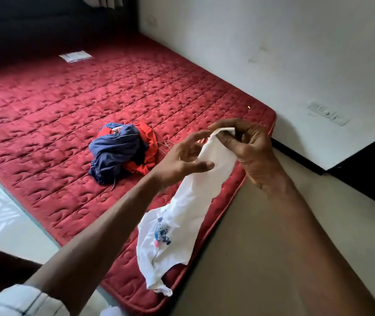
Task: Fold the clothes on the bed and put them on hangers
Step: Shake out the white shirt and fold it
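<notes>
Top of white garment in pinching grip of right hand; left hand spread, touching it

Two hands are in view, the left hand and the right hand. There is one white shirt, one bed and one paper. One heap holds two garments, a navy garment and a red garment. The wire hangers beside it cannot be counted.

Red quilted mattress; white garment, blue print; navy and orange-red clothes pile
</notes>
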`<state>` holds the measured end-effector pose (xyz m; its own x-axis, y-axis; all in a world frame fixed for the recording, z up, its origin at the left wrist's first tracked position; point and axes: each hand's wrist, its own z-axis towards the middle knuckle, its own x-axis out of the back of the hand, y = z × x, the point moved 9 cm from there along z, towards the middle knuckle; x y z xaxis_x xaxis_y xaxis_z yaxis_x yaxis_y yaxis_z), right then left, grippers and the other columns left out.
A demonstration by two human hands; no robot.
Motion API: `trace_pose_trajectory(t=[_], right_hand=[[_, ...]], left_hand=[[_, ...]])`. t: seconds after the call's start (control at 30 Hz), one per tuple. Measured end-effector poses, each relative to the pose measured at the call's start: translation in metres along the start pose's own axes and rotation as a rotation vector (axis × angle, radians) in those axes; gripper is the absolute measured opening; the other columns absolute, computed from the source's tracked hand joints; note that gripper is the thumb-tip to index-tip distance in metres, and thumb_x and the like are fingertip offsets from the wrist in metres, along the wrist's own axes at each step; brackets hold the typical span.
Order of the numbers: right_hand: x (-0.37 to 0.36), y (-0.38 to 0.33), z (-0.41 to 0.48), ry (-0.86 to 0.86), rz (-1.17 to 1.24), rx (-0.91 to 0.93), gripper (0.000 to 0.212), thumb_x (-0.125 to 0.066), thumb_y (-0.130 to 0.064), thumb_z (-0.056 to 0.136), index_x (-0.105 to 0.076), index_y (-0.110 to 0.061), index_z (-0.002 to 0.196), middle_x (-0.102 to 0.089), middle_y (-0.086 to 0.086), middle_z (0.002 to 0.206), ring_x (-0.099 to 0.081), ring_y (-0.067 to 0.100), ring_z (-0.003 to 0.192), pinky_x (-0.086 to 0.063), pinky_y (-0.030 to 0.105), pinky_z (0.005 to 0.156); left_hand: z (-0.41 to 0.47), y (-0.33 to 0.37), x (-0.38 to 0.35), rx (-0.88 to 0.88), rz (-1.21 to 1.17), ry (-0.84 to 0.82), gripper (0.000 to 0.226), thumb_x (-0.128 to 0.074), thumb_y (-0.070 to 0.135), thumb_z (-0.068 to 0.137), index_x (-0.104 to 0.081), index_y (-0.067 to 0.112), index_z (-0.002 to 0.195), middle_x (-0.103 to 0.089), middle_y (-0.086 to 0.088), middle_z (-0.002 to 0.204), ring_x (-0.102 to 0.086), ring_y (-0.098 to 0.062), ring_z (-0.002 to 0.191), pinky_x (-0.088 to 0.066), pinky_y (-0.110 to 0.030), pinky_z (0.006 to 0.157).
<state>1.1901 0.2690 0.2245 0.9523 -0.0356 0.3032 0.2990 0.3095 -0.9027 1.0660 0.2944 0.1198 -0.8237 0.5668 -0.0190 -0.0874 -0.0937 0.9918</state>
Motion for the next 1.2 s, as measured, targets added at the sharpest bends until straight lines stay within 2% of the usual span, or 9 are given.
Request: trace_pose_trajectory(t=[0.13,0.27,0.4,0.5,0.63,0.83,1.0,1.13,1.2], right_hand=[[0.006,-0.021,0.007,0.008,-0.199,0.024,0.015,-0.071,-0.003,0.091,-0.081,-0.012,0.098,-0.077,-0.001,0.1,-0.072,0.013,0.097,-0.056,0.028,0.087],[0.021,-0.044,0.016,0.118,-0.237,0.123,0.015,-0.072,-0.007,0.092,-0.081,-0.018,0.096,-0.077,-0.005,0.099,-0.071,0.013,0.101,-0.055,0.028,0.092],[0.042,-0.059,0.028,0.326,-0.14,0.189,0.014,-0.07,-0.002,0.091,-0.08,-0.007,0.099,-0.078,0.001,0.099,-0.072,0.011,0.098,-0.051,0.019,0.089],[0.058,-0.063,0.039,0.472,-0.101,0.225,0.016,-0.069,-0.005,0.09,-0.08,-0.012,0.098,-0.078,0.002,0.098,-0.072,0.014,0.097,-0.05,0.02,0.088],[0.077,-0.047,0.05,0.634,-0.02,0.215,0.019,-0.065,-0.002,0.089,-0.08,-0.012,0.097,-0.078,-0.003,0.095,-0.072,0.008,0.096,-0.052,0.022,0.09],[0.103,-0.007,0.057,0.83,0.021,0.131,0.021,-0.062,-0.001,0.088,-0.079,-0.002,0.1,-0.076,0.002,0.094,-0.069,-0.001,0.089,-0.053,0.018,0.087],[0.126,0.021,0.062,0.906,0.02,0.056,0.027,-0.059,-0.008,0.085,-0.08,-0.002,0.1,-0.077,0.002,0.094,-0.069,-0.002,0.088,-0.055,0.022,0.088],[0.127,0.024,0.067,0.909,0.064,0.049,0.026,-0.059,-0.01,0.085,-0.08,-0.005,0.1,-0.077,0.003,0.096,-0.069,0.0,0.089,-0.054,0.021,0.088],[0.125,0.021,0.073,0.918,0.108,0.068,0.024,-0.059,-0.007,0.086,-0.079,-0.007,0.099,-0.076,0.003,0.094,-0.068,-0.003,0.086,-0.052,0.017,0.084]], left_hand=[[0.01,0.043,-0.01,-0.017,0.041,-0.064,0.013,-0.08,0.016,0.092,-0.077,0.018,0.105,-0.079,-0.008,0.1,-0.075,-0.026,0.091,-0.062,-0.046,0.081],[-0.005,0.034,0.006,0.067,0.168,-0.049,0.022,-0.085,0.017,0.088,-0.074,0.006,0.103,-0.077,-0.001,0.092,-0.074,-0.015,0.081,-0.061,-0.034,0.071],[-0.033,-0.036,0.015,0.307,0.694,-0.302,0.054,-0.091,0.048,0.075,-0.069,0.025,0.12,-0.076,0.012,0.106,-0.072,-0.01,0.094,-0.06,-0.032,0.084],[-0.062,-0.105,0.047,0.483,0.953,-0.388,0.066,-0.09,0.053,0.07,-0.066,0.022,0.123,-0.073,0.006,0.107,-0.069,-0.019,0.096,-0.054,-0.029,0.082],[-0.089,-0.137,0.114,0.558,0.881,-0.203,0.04,-0.091,0.049,0.066,-0.069,0.021,0.084,-0.068,0.014,0.074,-0.062,-0.004,0.065,-0.051,-0.024,0.058],[-0.104,-0.108,0.194,0.387,0.858,0.013,0.052,-0.08,0.064,0.065,-0.07,0.02,0.09,-0.064,0.003,0.074,-0.051,-0.003,0.062,-0.042,-0.028,0.057],[-0.123,-0.079,0.226,0.407,0.667,0.109,0.017,-0.089,0.017,0.083,-0.078,0.011,0.094,-0.062,0.008,0.064,-0.053,-0.002,0.057,-0.046,-0.02,0.055],[-0.138,-0.071,0.218,0.398,0.557,0.179,0.047,-0.075,0.056,0.083,-0.072,0.011,0.093,-0.065,0.012,0.075,-0.055,-0.004,0.068,-0.045,-0.024,0.064],[-0.15,-0.084,0.202,0.474,0.303,0.241,0.058,-0.073,0.055,0.079,-0.064,0.002,0.101,-0.062,0.002,0.083,-0.055,-0.013,0.077,-0.044,-0.03,0.067]])
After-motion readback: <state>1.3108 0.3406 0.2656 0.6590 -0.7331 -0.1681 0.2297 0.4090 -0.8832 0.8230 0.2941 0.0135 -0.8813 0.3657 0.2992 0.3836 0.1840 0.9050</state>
